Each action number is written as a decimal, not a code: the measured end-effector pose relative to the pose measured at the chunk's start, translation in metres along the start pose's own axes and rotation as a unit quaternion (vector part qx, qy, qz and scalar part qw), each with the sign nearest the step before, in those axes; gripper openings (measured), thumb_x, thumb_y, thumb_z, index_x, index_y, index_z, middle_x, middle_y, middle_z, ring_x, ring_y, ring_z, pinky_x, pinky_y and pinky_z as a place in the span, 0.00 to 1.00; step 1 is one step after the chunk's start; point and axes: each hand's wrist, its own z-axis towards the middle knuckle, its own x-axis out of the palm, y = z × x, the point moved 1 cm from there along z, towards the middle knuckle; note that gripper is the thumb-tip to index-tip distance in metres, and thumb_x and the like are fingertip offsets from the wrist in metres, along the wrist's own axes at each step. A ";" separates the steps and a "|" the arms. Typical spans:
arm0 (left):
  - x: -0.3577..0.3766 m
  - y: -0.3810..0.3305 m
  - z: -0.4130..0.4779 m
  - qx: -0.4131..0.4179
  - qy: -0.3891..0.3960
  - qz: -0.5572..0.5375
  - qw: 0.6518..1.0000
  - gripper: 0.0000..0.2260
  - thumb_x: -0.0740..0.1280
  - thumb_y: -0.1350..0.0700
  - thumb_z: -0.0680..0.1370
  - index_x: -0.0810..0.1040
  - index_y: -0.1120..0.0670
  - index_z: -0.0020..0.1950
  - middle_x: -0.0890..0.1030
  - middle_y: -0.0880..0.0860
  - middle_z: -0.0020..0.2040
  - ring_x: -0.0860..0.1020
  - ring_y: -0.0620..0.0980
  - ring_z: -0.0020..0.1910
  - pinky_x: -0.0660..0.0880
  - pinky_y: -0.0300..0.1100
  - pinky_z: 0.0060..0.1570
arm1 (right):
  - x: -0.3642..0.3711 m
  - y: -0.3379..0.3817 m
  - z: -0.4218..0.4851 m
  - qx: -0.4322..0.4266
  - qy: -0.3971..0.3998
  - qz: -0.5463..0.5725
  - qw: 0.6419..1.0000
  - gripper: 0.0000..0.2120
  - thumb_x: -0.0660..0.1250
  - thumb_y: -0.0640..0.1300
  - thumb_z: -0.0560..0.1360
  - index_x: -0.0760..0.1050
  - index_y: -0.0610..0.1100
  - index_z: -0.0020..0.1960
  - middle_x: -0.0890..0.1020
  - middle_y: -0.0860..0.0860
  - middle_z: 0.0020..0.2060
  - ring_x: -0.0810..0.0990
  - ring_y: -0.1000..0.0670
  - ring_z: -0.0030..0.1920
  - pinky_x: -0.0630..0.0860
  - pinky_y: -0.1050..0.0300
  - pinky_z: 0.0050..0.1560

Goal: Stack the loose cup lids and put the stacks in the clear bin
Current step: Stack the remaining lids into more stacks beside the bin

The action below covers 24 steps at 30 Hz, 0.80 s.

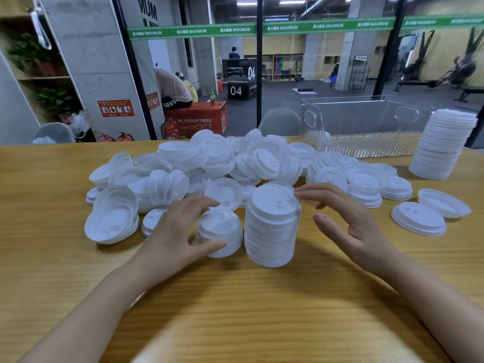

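L hand (183, 231) cups short white plastic lid stack (222, 229); R hand (348, 224) loose-fingered, holds nothing. Surface: yellow wood-grain tabletop (262, 310); gym room (314, 85) behind.

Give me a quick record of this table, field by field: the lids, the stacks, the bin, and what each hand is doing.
surface: wooden table
loose lids: large white pile across the middle, in front of the bin
clear bin: far right, upright
tall stack: on the table, right of the bin
middle stack: between the hands
short stack: just left of the middle stack
left hand: curved round the short stack, grip uncertain
right hand: open, fingertips by the middle stack's top
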 end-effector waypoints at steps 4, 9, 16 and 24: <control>0.001 0.005 -0.008 -0.032 0.048 0.058 0.997 0.35 0.64 0.27 0.66 0.66 0.38 0.70 0.66 0.32 0.65 0.61 0.34 0.66 0.62 0.40 0.66 | 0.001 -0.001 0.000 0.003 -0.005 -0.001 1.000 0.16 0.59 0.50 0.79 0.76 0.48 0.63 0.79 0.52 0.60 0.77 0.50 0.62 0.72 0.62 0.56; 0.001 0.002 -0.006 -0.029 0.041 0.048 0.998 0.32 0.58 0.26 0.66 0.66 0.35 0.68 0.66 0.28 0.61 0.61 0.27 0.63 0.61 0.37 0.64 | 0.001 -0.001 0.000 0.005 -0.004 -0.001 1.000 0.15 0.60 0.50 0.79 0.76 0.49 0.63 0.79 0.54 0.59 0.79 0.50 0.58 0.73 0.61 0.54; 0.001 0.003 -0.004 -0.042 -0.020 -0.047 0.998 0.25 0.66 0.32 0.68 0.72 0.35 0.63 0.69 0.27 0.63 0.65 0.30 0.67 0.65 0.37 0.64 | 0.001 -0.001 0.000 0.003 -0.005 0.000 1.000 0.15 0.60 0.50 0.79 0.76 0.49 0.63 0.79 0.55 0.59 0.79 0.51 0.58 0.74 0.61 0.54; -0.011 -0.019 0.002 -0.070 -0.142 -0.164 0.974 0.27 0.72 0.36 0.67 0.73 0.38 0.65 0.75 0.35 0.62 0.70 0.32 0.63 0.65 0.27 0.58 | 0.001 -0.002 0.000 0.005 -0.015 -0.018 1.000 0.16 0.60 0.51 0.79 0.76 0.47 0.63 0.78 0.51 0.62 0.76 0.50 0.64 0.71 0.63 0.58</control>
